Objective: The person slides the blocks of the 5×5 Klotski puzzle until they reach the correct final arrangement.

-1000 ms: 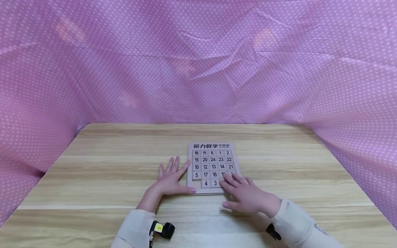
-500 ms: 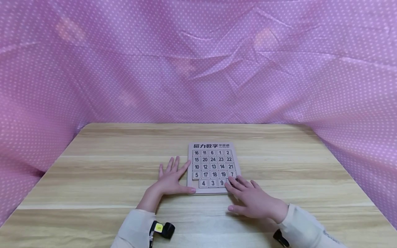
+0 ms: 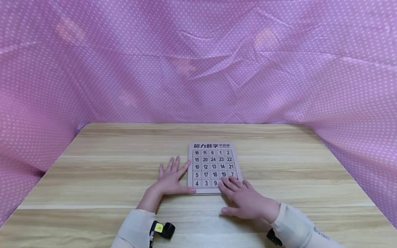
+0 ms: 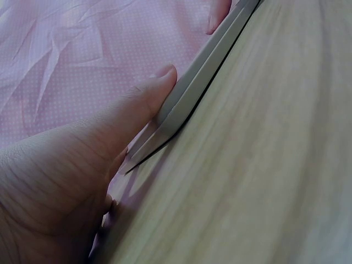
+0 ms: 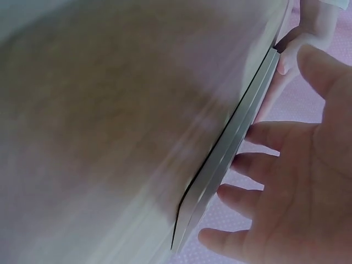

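A flat sliding-number board (image 3: 213, 190) lies on the wooden table, its square tiles in rows. The bottom row reads 4 (image 3: 196, 183), 3 (image 3: 206, 183), 9 (image 3: 215, 183), then is covered by fingers. My left hand (image 3: 170, 182) is spread at the board's left side, thumb on the lower left corner; the left wrist view shows this thumb (image 4: 140, 104) against the board's rim (image 4: 190, 96). My right hand (image 3: 248, 199) has its fingertips on the lower right tiles, fingers extended, thumb off the board. In the right wrist view its fingers (image 5: 242, 201) reach the board's edge (image 5: 228, 144).
The light wooden table (image 3: 93, 179) surrounds the board. Pink polka-dot cloth (image 3: 198, 69) hangs behind and at both sides. A black wrist camera (image 3: 168, 230) is strapped by the left sleeve (image 3: 134, 227).
Tiles 4, 3 and 9 have slid left, filling the gap at the lower left corner. My right hand moved right, then back left. My left hand has stayed put.
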{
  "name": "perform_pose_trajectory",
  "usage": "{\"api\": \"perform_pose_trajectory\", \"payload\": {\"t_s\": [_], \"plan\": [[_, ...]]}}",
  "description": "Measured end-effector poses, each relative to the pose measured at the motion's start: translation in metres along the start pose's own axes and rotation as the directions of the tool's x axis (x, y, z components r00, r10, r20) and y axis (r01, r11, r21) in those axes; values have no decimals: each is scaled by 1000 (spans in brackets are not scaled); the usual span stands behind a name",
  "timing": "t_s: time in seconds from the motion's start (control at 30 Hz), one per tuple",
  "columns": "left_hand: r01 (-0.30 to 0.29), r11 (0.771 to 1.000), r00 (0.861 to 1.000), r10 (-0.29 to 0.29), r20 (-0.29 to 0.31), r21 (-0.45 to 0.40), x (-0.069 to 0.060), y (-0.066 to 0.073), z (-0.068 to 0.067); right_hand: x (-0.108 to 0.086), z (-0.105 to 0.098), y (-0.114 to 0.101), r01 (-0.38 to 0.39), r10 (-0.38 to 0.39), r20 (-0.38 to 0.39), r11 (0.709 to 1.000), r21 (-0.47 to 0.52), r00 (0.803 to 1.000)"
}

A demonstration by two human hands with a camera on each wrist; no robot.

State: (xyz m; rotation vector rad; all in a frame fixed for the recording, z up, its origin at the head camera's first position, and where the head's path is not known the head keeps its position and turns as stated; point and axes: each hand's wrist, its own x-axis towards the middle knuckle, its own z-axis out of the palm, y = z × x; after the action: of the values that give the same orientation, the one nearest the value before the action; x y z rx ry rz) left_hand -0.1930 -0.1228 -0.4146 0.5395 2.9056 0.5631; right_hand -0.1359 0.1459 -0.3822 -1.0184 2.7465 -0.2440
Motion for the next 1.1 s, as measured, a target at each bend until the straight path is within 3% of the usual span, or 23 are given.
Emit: {"api": "perform_pose_trajectory", "payload": {"t_s": [0.23, 0.47, 0.7, 1.1], "plan": [[7, 1000, 1000, -7, 8, -7, 0, 2, 0, 5, -13, 11, -3, 4, -23, 999, 42, 1000], [9, 1000, 1000, -8, 13, -16, -1, 3, 0, 29, -21, 37, -151, 155, -74, 987, 56, 985], [1, 1000, 1000, -1, 11, -17, 0, 4, 2, 42, -19, 47, -231, 233, -35, 971, 64, 972], [1, 1000, 1000, -1, 3, -18, -1, 4, 1, 39, -19, 43, -227, 227, 5, 973, 51, 974]]}}
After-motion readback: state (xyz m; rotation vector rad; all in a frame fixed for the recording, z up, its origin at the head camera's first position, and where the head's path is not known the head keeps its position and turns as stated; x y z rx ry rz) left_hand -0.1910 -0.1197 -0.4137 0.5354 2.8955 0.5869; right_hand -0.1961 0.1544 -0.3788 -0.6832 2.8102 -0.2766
